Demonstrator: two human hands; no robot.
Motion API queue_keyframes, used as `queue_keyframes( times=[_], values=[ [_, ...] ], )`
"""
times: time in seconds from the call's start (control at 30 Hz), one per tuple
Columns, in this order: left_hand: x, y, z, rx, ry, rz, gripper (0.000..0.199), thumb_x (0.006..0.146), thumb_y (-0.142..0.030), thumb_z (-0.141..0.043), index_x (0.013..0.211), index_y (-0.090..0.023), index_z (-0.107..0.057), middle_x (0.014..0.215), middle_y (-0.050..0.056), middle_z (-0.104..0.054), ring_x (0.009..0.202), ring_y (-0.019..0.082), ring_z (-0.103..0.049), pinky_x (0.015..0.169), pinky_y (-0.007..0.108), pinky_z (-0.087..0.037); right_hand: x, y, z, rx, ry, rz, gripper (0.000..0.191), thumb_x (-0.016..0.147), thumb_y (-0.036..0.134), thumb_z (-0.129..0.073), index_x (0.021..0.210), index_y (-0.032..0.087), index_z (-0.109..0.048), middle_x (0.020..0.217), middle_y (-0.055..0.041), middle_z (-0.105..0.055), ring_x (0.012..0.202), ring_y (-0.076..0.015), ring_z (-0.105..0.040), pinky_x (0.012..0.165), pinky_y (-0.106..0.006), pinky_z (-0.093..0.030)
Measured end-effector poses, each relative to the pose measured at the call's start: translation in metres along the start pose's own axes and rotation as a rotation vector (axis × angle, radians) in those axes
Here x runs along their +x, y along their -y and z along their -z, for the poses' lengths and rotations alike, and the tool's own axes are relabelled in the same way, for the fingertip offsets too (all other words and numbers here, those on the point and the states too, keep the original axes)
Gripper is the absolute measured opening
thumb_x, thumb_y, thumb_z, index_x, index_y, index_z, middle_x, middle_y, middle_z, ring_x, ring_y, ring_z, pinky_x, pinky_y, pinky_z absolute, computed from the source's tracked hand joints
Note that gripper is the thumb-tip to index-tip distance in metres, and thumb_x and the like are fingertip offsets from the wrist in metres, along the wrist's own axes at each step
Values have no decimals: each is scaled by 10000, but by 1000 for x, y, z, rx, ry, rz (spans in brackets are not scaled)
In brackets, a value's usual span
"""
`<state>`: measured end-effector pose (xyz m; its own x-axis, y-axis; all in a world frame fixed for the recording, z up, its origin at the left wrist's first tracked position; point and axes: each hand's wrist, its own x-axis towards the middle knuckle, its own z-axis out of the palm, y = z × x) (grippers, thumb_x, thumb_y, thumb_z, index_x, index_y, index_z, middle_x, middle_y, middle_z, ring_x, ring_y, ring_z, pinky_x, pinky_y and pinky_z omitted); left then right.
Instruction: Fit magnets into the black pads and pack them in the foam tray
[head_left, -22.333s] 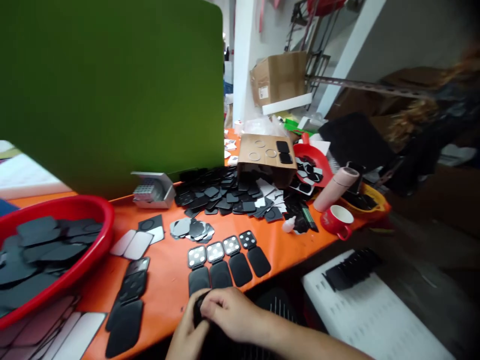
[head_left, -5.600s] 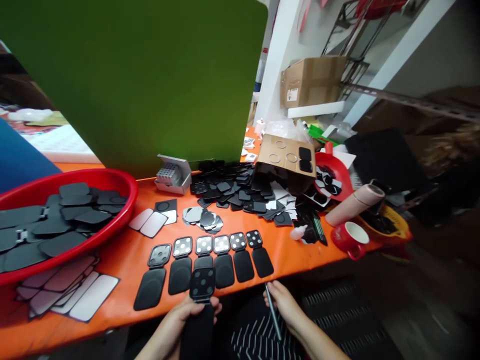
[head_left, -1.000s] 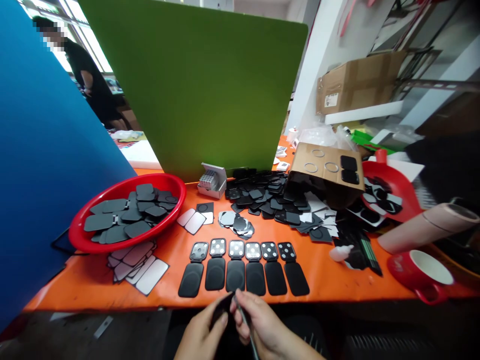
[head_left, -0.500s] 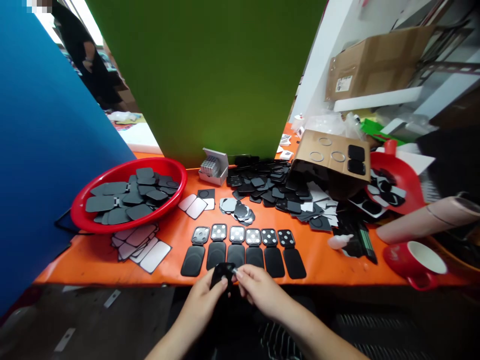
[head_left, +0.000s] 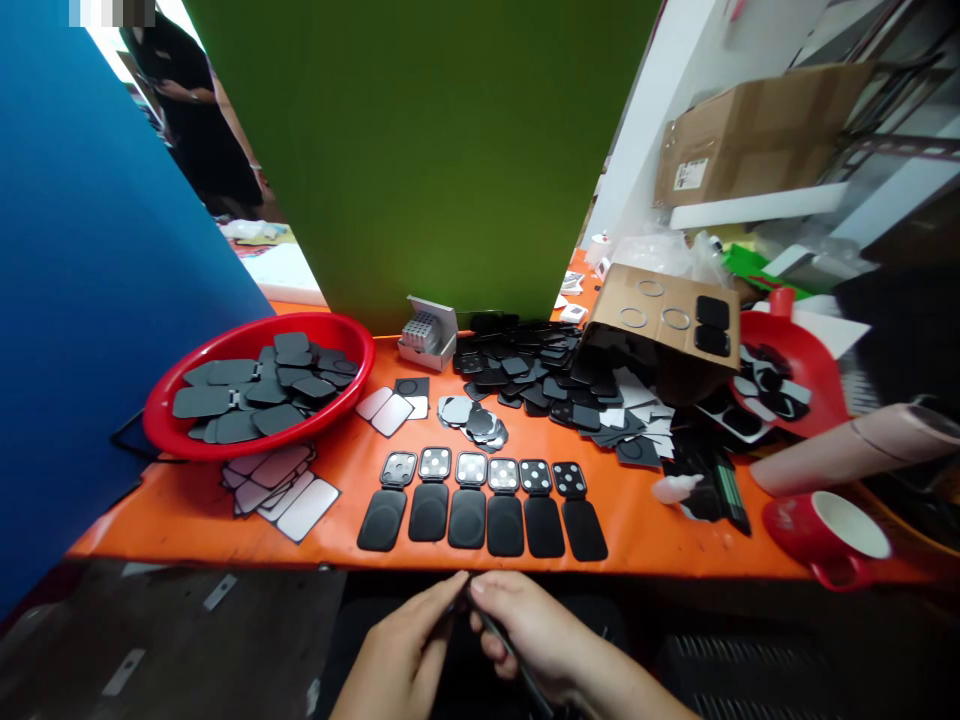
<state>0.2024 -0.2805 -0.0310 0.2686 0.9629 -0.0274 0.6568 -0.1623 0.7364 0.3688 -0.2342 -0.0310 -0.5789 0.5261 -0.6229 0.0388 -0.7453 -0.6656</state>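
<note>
Below the table's front edge, my left hand [head_left: 405, 645] is closed with its fingertips on a small black piece, mostly hidden by the fingers. My right hand [head_left: 529, 625] meets it at the fingertips and is wrapped round a long thin dark piece [head_left: 517, 660] that slants down toward the palm; I cannot make out its kind. Just beyond both hands, a row of several black hinged plates [head_left: 467, 518] lies unfolded on the orange table [head_left: 300, 553]. Their smaller upper halves [head_left: 503, 474] carry round silver discs.
A red basin [head_left: 360, 375] of dark plates stands left, beside white-and-black cards [head_left: 304, 510]. Black plates [head_left: 525, 365] are heaped behind, near a small white box [head_left: 427, 340]. At right are a cardboard box [head_left: 660, 310], a small bottle [head_left: 673, 488] and a red mug [head_left: 799, 535]. Another person [head_left: 199, 120] stands back left.
Both hands have drawn down toward me, off the table's edge. The black piece has turned and is now more hidden; a long thin dark piece shows in my right hand.
</note>
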Motion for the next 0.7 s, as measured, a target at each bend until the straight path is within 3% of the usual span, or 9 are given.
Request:
queue_keyframes(
  times=[0.17, 0.33, 0.4, 0.53, 0.63, 0.7],
  values=[
    [3, -8, -2, -30, 54, -34, 558, 741, -27, -352, 1234, -277, -424, 1248, 6, -509, 1125, 125, -475, 955, 245, -368, -2, -2, 7, 184, -4, -20, 315, 776, 452, -480, 749, 138, -485, 624, 20, -466, 391, -22, -344, 348, -153, -174],
    [9, -5, -8, -137, 21, -33, 510, 764, -79, -394, 1233, -277, -434, 1216, 29, -537, 1101, 150, -499, 940, 264, -386, 5, -6, 7, 349, -78, -46, 309, 728, 434, -555, 704, 135, -483, 557, 41, -435, 389, -21, -334, 365, -154, -177],
    [15, -3, -9, -240, -41, 54, 412, 790, -153, -427, 1179, -274, -493, 1171, 37, -572, 1068, 167, -525, 926, 277, -397, 9, -5, 5, 375, -65, -12, 339, 730, 468, -546, 708, 136, -485, 541, 46, -429, 389, -24, -337, 371, -156, -189],
    [33, -8, -3, -701, -192, 420, 234, 779, -336, -504, 920, -179, -605, 934, 64, -668, 896, 209, -608, 823, 324, -459, 14, 6, 3, 304, 59, 119, 428, 773, 586, -422, 807, 165, -492, 495, 60, -434, 342, -33, -309, 363, -165, -202],
    [43, -15, 6, -1129, -133, 555, 214, 753, -372, -532, 763, -163, -578, 691, 31, -664, 718, 204, -635, 685, 323, -490, 13, 16, 3, 220, 92, 156, 408, 796, 553, -415, 837, 158, -508, 491, 65, -422, 341, -22, -264, 358, -156, -175],
    [45, -18, 10, -1276, -90, 580, 231, 747, -381, -539, 687, -159, -556, 586, 19, -633, 634, 193, -628, 627, 307, -486, 13, 20, 2, 178, 110, 173, 372, 800, 499, -448, 849, 138, -525, 542, 46, -445, 382, -23, -308, 371, -151, -197]
  ],
)
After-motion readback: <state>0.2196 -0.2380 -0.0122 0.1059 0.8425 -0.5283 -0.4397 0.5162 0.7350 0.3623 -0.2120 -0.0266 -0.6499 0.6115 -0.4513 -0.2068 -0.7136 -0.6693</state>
